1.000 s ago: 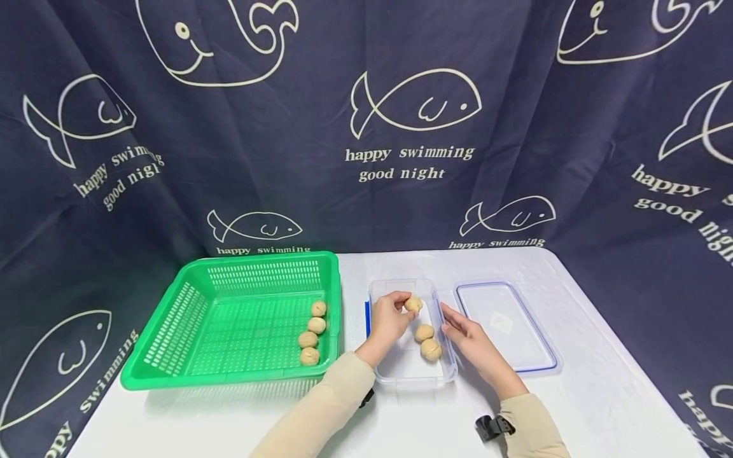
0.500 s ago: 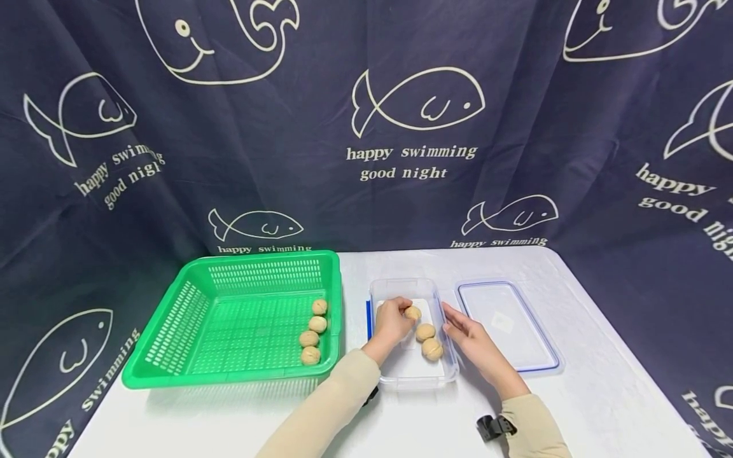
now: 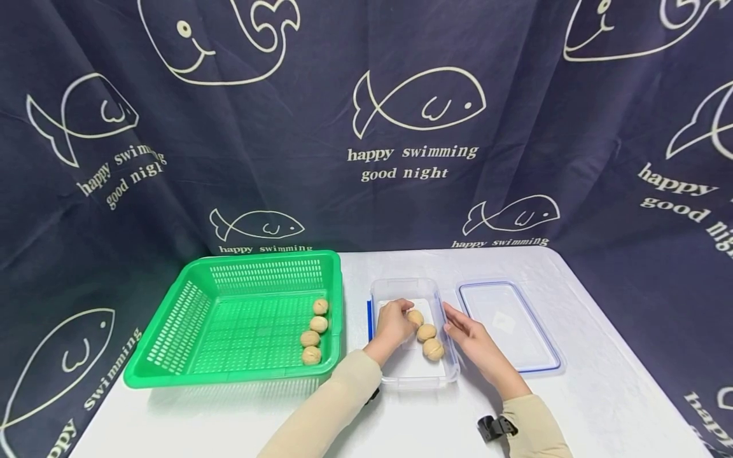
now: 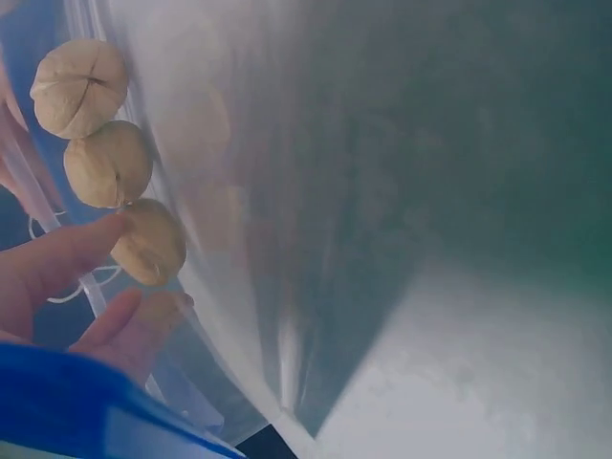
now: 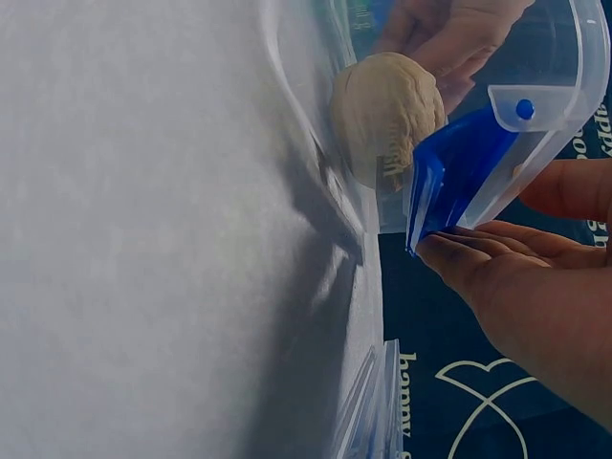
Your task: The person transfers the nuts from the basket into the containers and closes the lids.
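At the left, a green basket [image 3: 229, 381], with four walnuts [image 3: 310, 338] in a wobbly line by its right wall. Next, a clear box [image 3: 401, 383], long way front to back. Inside, pinched by the left hand [image 3: 394, 323], the far walnut [image 3: 416, 317] of a slanted row of three, touching the next one. Cannot tell its long way or tip: too round. At the box's right side, the right hand [image 3: 472, 334], fingers nearly straight, touching a blue flap [image 5: 469, 172]. Last, a clear lid [image 3: 509, 327].
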`<state>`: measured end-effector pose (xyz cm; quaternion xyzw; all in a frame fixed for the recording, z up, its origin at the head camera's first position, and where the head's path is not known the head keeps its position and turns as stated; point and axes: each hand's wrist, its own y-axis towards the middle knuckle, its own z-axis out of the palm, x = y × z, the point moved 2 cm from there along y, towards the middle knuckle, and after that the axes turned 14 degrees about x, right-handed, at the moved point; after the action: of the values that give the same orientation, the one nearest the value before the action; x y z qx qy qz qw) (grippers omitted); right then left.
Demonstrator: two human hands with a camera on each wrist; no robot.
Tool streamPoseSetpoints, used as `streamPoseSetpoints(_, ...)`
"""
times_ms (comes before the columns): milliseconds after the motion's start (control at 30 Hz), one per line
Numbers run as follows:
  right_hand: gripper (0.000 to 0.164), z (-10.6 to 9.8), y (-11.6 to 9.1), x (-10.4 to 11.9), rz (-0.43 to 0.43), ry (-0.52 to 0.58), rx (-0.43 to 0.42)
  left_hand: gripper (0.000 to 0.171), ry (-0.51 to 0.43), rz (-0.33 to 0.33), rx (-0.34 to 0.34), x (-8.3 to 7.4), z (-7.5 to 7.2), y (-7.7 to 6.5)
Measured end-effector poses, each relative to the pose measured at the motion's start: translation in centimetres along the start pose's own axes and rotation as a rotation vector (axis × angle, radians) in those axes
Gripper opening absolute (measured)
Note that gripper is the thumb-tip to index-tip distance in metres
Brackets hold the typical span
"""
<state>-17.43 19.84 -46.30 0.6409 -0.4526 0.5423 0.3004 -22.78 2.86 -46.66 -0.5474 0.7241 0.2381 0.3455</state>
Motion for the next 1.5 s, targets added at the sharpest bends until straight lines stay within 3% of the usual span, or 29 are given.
streamPoseSetpoints(233, 0.053, 0.0, -0.2, -0.1, 0.004, -0.01, 0.004, 0.036, -0.035, -0.01, 0.028, -0.7, -0.5, -0.3)
streamPoseSetpoints(533, 0.052, -0.1, -0.2, -0.1, 0.002, -0.005, -0.001, 0.034, -0.054, 0.104, 0.059, -3.8, -2.8, -0.7)
streamPoseSetpoints(800, 0.052, -0.3, 0.2, 0.0, -0.01, -0.005, 0.0, 0.038, -0.134, 0.203, 0.103, -7.6, -6.5, -0.8)
streamPoseSetpoints(1000, 0.053, -0.3, 0.2, 0.0, -0.01, -0.001, 0.013, 0.038, -0.15, 0.24, 0.107, -9.0, -10.3, -0.5)
streamPoseSetpoints(1233, 0.053, -0.1, 0.1, 0.0, -0.011, -0.003, 0.009, 0.037, -0.202, 0.176, 0.127, -8.9, -14.5, -0.2)
streamPoseSetpoints(1500, 0.053, 0.1, 0.0, 0.0, -0.009, 0.0, 0.007, 0.03, -0.318, 0.194, 0.151, -6.3, -18.2, 0.3)
